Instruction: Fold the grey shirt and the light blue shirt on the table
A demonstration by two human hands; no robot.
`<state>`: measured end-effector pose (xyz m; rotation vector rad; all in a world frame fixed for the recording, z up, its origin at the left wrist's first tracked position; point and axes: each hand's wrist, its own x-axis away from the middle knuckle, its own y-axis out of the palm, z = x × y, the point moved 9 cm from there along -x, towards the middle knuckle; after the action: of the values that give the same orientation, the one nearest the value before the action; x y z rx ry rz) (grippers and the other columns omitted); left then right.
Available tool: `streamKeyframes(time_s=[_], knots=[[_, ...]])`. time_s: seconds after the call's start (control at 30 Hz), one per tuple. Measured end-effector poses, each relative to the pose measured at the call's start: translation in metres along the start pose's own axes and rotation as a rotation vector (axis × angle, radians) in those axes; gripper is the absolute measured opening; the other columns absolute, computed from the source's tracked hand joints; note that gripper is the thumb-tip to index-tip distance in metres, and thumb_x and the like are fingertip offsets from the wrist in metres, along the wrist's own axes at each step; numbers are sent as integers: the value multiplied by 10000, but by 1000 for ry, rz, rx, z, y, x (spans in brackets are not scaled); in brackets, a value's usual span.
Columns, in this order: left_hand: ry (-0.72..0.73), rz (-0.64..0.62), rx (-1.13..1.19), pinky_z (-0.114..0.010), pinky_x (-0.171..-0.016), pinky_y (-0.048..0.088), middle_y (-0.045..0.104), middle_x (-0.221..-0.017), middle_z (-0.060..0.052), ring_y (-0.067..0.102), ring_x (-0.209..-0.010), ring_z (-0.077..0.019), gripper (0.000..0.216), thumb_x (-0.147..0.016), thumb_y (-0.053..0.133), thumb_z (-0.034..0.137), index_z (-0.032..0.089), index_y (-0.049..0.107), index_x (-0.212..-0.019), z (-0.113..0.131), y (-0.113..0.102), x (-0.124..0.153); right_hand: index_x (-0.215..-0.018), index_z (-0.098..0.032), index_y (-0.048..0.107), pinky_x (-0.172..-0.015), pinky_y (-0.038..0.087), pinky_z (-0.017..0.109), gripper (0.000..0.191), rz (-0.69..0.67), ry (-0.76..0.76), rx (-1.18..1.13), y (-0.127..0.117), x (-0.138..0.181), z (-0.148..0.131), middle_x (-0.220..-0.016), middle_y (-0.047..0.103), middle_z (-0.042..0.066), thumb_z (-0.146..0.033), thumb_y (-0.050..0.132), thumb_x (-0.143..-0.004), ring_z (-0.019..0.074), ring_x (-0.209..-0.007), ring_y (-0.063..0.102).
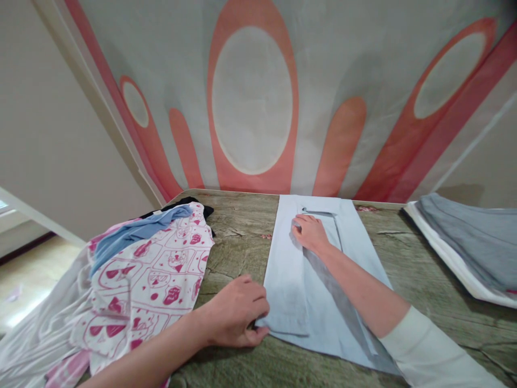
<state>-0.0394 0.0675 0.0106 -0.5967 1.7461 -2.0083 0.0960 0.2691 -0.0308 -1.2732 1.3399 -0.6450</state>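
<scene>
A light blue garment (pixel 291 280) lies flat and folded lengthwise on the wood-grain table (pixel 238 237). My left hand (pixel 238 315) pinches the garment's near left corner at the table's front, fingers closed on the cloth. My right hand (pixel 309 231) rests on the garment's far part near its collar; the fingers press down on the fabric's folded edge. My right forearm lies across the garment, with a white sleeve near the elbow.
A pile of clothes (pixel 153 275) sits at the left: white cloth with pink prints, a blue piece and a black one. Folded grey and white garments (pixel 472 248) lie at the right edge. A curtain with orange shapes (pixel 254 108) hangs behind the table.
</scene>
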Motion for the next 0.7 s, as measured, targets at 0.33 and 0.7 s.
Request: streamKeyframes(time_s=[0.33, 0.7], knots=[[-49, -68, -147, -324, -721, 369, 573, -772, -14, 519, -726, -172, 111, -739, 571, 285, 191, 521, -771, 8, -3, 3, -1111, -202, 601, -899, 314, 339, 356, -2, -4, 38, 0, 0, -2, -1245, 549, 42, -192, 415, -807, 213, -1102, 464], [-63, -58, -258, -317, -659, 380, 569, -719, -13, 527, -659, -159, 57, -803, 518, 213, 179, 525, -759, 12, 1, 7, -1132, -205, 584, -902, 307, 336, 367, -8, -9, 64, 2, 0, -2, -1264, 534, 32, -186, 405, -812, 207, -1104, 458]])
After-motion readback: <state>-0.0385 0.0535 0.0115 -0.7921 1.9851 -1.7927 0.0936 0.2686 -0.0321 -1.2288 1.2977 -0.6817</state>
